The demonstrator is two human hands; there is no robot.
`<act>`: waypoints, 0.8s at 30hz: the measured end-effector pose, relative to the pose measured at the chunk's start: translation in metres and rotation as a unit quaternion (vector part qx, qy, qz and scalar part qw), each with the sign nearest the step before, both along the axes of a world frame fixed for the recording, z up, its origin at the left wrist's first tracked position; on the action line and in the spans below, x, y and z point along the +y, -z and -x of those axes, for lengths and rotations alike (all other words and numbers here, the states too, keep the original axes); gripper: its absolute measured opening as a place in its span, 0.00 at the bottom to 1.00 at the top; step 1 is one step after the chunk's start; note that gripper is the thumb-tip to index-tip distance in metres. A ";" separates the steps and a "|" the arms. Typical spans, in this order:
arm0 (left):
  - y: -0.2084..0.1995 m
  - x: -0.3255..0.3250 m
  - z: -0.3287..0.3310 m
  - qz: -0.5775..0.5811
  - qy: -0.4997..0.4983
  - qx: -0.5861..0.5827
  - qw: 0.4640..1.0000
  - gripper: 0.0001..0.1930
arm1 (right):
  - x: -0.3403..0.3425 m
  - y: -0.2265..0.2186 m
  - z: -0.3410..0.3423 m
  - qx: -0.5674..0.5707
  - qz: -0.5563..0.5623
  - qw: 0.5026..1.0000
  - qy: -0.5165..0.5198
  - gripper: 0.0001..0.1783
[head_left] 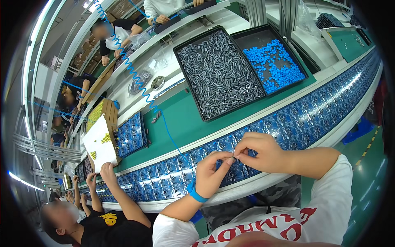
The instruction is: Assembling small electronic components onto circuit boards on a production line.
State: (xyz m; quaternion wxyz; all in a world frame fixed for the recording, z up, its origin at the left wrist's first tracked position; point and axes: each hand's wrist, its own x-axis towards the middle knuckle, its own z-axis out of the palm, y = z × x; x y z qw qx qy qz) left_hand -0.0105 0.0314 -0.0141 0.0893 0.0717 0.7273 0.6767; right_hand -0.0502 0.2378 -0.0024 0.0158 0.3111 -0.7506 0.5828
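Note:
My left hand (210, 175), with a blue wrist band (196, 192) and cord, pinches thumb against forefinger. Its fingertips meet those of my right hand (260, 153), which is also closed in a pinch. Between them is a small dark component (233, 158), mostly covered by the fingers, so its exact kind does not show. Both hands are above a long row of blue circuit boards (284, 125) fitted with small parts. Beyond them, a black tray holds many dark cylindrical capacitors (218, 70). Beside it, another tray holds small blue disc-shaped components (269, 66).
A stack of blue boards (131, 135) stands on the green mat (170, 119) at left. Past it lies a white sheet (98, 142) with yellow parts. A coiled blue cord (135, 78) hangs across the view. At my left, a co-worker's arm (123, 197) reaches over the line.

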 end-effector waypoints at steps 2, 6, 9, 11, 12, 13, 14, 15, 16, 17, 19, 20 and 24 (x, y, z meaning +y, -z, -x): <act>0.000 0.001 0.000 -0.004 0.001 0.004 1.000 0.08 | 0.001 -0.001 -0.001 -0.004 0.000 1.000 0.001 0.07; -0.001 0.005 0.000 -0.006 -0.001 0.015 1.000 0.08 | 0.005 -0.001 -0.001 -0.009 -0.003 1.000 0.004 0.07; -0.003 0.004 0.000 0.007 -0.006 0.008 1.000 0.08 | 0.003 -0.001 0.001 -0.005 -0.002 1.000 -0.002 0.06; -0.006 -0.002 -0.003 0.030 -0.021 -0.014 0.999 0.08 | -0.001 -0.002 0.001 -0.014 -0.009 1.000 0.009 0.06; -0.004 -0.003 -0.003 0.031 -0.048 -0.016 0.998 0.08 | -0.004 -0.003 0.002 -0.021 -0.013 1.000 0.005 0.06; -0.002 0.000 -0.001 0.038 -0.022 0.024 0.999 0.08 | -0.003 0.000 0.001 -0.002 -0.026 0.999 0.021 0.06; 0.001 0.004 0.003 0.049 0.003 0.061 0.997 0.08 | 0.002 0.005 0.000 0.017 -0.038 0.999 0.035 0.06; -0.001 0.006 0.003 0.066 -0.001 0.085 0.994 0.08 | 0.002 0.002 -0.002 0.012 -0.049 0.998 0.045 0.06; -0.001 0.008 0.005 0.086 -0.007 0.106 0.991 0.08 | 0.003 -0.002 -0.002 0.007 -0.059 0.997 0.050 0.07; 0.003 0.009 0.010 0.073 0.007 0.113 0.991 0.08 | 0.006 0.002 -0.001 0.025 -0.060 0.996 0.054 0.08; 0.001 0.010 0.008 0.056 0.002 0.134 0.989 0.08 | 0.006 0.001 -0.003 0.038 -0.051 0.997 0.054 0.09; 0.000 0.009 0.007 0.043 -0.007 0.151 0.988 0.07 | 0.005 -0.001 -0.005 0.037 -0.053 0.996 0.062 0.09; 0.002 0.004 0.003 0.013 -0.004 0.122 0.992 0.07 | 0.006 0.006 -0.003 0.056 -0.068 0.996 0.022 0.11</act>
